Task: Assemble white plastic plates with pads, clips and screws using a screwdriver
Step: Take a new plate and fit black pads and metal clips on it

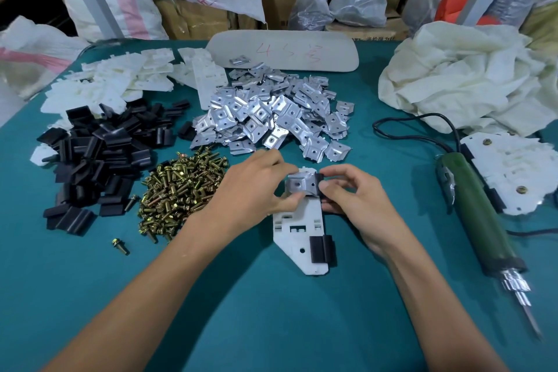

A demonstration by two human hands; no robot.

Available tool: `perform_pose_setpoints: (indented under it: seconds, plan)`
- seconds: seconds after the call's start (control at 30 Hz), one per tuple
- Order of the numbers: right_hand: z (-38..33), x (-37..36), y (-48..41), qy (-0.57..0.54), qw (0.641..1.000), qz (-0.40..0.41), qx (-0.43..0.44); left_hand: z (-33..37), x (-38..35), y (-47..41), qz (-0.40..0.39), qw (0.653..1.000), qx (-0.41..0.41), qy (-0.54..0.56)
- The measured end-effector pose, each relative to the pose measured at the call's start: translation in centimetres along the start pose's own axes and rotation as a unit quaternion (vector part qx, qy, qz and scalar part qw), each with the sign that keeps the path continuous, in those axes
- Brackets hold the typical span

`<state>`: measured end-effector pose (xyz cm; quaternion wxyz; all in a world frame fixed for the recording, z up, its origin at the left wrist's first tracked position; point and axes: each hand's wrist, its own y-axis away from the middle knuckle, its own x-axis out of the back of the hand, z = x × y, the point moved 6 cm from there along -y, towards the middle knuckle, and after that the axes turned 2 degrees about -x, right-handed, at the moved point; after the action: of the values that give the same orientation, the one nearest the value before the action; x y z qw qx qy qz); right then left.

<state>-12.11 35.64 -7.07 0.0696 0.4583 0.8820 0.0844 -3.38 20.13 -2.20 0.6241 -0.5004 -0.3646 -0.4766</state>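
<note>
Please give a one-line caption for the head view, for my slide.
Left hand and right hand hold a metal clip on a white plate; the screwdriver lies apart.

- Bright, even light from above; soft shadows on the table (271, 326).
- Glare on the clips (271, 112).
- Edges bend, wide-angle; screwdriver (480, 220) blurred at its tip.

The surface (271, 326) is teal. The plastic plate (297, 235) is white, its pad (321, 248) black, the metal clip (300, 184) shiny silver. The heaped screws (178, 190) are brassy yellow, the loose pads (99, 154) black, the loose clips (271, 115) silver. The screwdriver (480, 214) is dark green with a silver tip.
</note>
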Motion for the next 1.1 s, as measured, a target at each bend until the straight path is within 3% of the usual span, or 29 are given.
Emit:
perform_pose_setpoints:
  seconds: [0.13, 0.2, 0.27, 0.33, 0.4, 0.53, 0.9, 1.1]
  plan:
    - [0.1, -0.3, 0.1, -0.018, 1.0, -0.004, -0.008, 0.4, 0.1, 0.6, 0.051, 0.998, -0.016, 0.026]
    - [0.0, -0.3, 0.1, -0.018, 1.0, 0.004, -0.003, -0.1, -0.7, 0.9, 0.039, 0.992, 0.028, 0.116]
    - [-0.2, 0.0, 0.1, -0.035, 0.999, 0.018, 0.001, -0.6, -1.7, 1.6, 0.025, 0.956, 0.124, 0.265]
    - [-0.5, 0.2, 0.1, -0.056, 0.998, 0.028, 0.009, -0.6, -3.1, 2.2, 0.001, 0.889, 0.195, 0.415]
    - [-0.6, 0.2, 0.0, -0.073, 0.997, 0.027, 0.016, -0.1, -4.0, 2.4, -0.019, 0.844, 0.201, 0.498]
    - [-0.6, -0.2, 0.1, -0.08, 0.996, 0.02, 0.021, 0.6, -4.2, 2.6, -0.024, 0.799, 0.187, 0.571]
    - [-0.7, -0.3, 0.3, -0.083, 0.995, 0.038, 0.041, 0.1, -4.2, 2.9, 0.017, 0.801, 0.209, 0.561]
    - [-0.9, -0.4, 0.4, -0.074, 0.995, 0.031, 0.051, 0.6, -4.0, 3.0, 0.011, 0.833, 0.183, 0.522]
